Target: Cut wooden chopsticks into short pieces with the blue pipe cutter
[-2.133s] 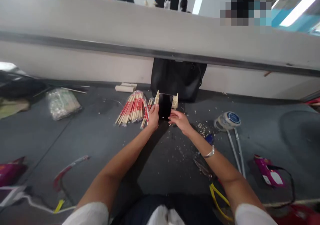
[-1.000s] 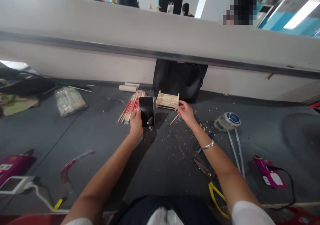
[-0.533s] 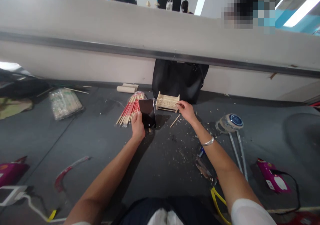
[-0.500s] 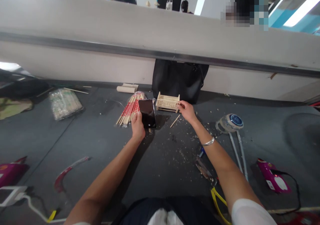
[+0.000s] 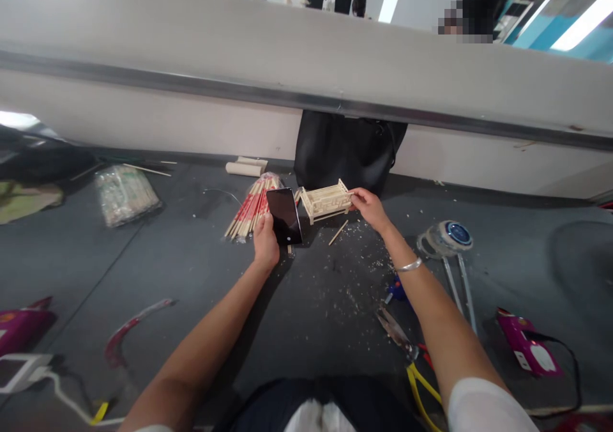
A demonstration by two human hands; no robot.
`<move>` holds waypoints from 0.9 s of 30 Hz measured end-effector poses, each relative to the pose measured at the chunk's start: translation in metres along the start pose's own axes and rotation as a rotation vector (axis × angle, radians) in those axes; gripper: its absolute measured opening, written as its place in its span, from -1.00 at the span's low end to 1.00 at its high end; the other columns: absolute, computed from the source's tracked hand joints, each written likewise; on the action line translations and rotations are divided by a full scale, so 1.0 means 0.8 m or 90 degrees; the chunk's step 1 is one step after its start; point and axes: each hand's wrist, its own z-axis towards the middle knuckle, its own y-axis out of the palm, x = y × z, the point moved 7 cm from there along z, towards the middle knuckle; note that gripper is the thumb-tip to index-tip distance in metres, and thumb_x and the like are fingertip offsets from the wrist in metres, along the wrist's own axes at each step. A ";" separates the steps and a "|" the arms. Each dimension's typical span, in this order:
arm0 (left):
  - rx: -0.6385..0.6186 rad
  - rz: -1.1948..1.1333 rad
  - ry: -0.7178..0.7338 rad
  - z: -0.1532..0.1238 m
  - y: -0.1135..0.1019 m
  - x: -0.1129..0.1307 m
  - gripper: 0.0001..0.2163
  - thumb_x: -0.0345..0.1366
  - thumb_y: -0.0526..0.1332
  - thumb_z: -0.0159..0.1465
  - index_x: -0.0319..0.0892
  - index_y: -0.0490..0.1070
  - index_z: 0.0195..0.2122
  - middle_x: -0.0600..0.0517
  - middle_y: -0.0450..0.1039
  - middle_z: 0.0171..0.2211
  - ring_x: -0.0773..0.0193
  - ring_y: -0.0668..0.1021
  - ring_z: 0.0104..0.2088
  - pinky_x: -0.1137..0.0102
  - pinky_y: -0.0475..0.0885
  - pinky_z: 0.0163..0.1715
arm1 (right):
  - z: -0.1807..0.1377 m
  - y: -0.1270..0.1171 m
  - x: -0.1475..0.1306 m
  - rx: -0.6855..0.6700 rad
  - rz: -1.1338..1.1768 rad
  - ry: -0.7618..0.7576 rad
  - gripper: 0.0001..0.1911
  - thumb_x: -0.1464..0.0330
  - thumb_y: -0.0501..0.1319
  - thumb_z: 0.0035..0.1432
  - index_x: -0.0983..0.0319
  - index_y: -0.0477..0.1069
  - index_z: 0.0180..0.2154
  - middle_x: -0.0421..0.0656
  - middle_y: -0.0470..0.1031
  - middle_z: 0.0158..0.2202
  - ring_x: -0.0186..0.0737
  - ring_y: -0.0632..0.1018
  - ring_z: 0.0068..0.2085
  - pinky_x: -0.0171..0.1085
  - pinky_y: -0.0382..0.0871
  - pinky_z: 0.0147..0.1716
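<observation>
My left hand (image 5: 266, 243) is closed around the left edge of a dark smartphone (image 5: 285, 217), its screen facing up toward me. A small frame built of pale wooden sticks (image 5: 327, 202) sits tilted just to the phone's right. My right hand (image 5: 370, 209) pinches the right end of that frame between thumb and fingers. Partly behind the phone lies a fan of chopsticks with red wrappers (image 5: 251, 208) in clear plastic. One loose stick (image 5: 338, 232) rests on the dark table in front of the frame.
A black bag (image 5: 347, 151) leans on the wall behind. Toward the right are a clear jar with a blue lid (image 5: 445, 238), pliers (image 5: 397, 331) with yellow handles and a purple box (image 5: 527, 344). A plastic-wrapped stick bundle (image 5: 127, 194) lies left. Pale crumbs dot the table.
My right hand has turned and tilted the stick frame, its right end swinging away from me. The left hand keeps the phone nearly in place. The view has shifted slightly.
</observation>
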 end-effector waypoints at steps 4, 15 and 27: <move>-0.005 -0.017 -0.011 0.001 0.000 -0.002 -0.67 0.06 0.33 0.13 -0.10 0.39 -0.49 0.07 0.44 -0.44 0.24 0.46 -0.34 0.37 0.43 -0.32 | 0.001 0.000 0.000 -0.018 0.027 0.005 -0.79 0.16 0.32 0.04 0.13 0.52 -0.31 -0.23 0.56 -0.32 -0.22 0.54 -0.27 -0.25 0.54 -0.25; -0.024 -0.039 -0.037 0.005 0.002 -0.013 -0.69 0.05 0.31 0.15 -0.09 0.42 -0.43 0.04 0.47 -0.38 0.21 0.51 -0.26 0.38 0.43 -0.28 | 0.020 0.013 0.003 -0.038 0.042 -0.002 -0.75 0.12 0.31 0.10 0.13 0.51 -0.25 -0.18 0.58 -0.20 -0.20 0.55 -0.17 -0.26 0.52 -0.19; -0.015 -0.043 -0.057 0.003 0.002 -0.010 -0.67 0.05 0.34 0.10 -0.08 0.35 -0.48 0.07 0.42 -0.44 0.21 0.48 -0.31 0.36 0.40 -0.32 | -0.012 0.009 0.020 0.094 -0.075 0.079 -0.25 -0.04 0.36 0.05 0.15 0.37 0.20 -0.06 0.59 -0.08 -0.09 0.60 -0.07 -0.10 0.55 -0.05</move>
